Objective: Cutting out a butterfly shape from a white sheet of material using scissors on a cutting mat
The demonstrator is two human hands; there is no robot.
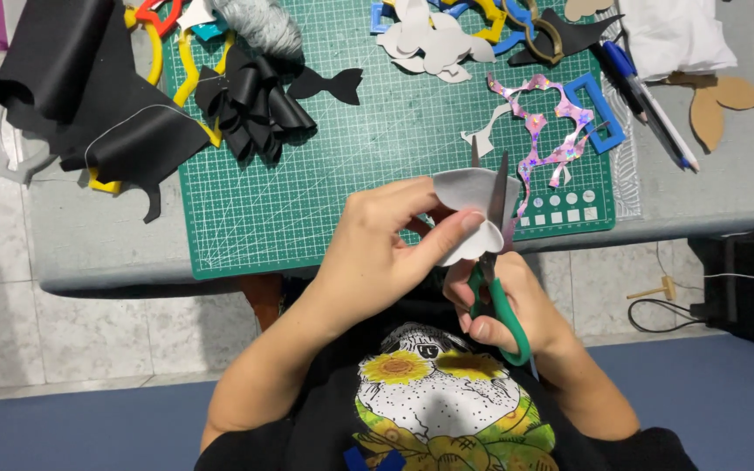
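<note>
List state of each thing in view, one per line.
white felt piece: pinched in left hand, between scissor blades
green-handled scissors: open, held by right hand
green cutting mat: flat on table
black sheet: crumpled, overhanging the mat's left edge
pens: lying capped

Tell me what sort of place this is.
Most likely a home craft table. A green cutting mat covers the tabletop, strewn with cut foam shapes and black sheet scraps. The left hand holds a white foam piece while the right hand works green-handled scissors.
</note>
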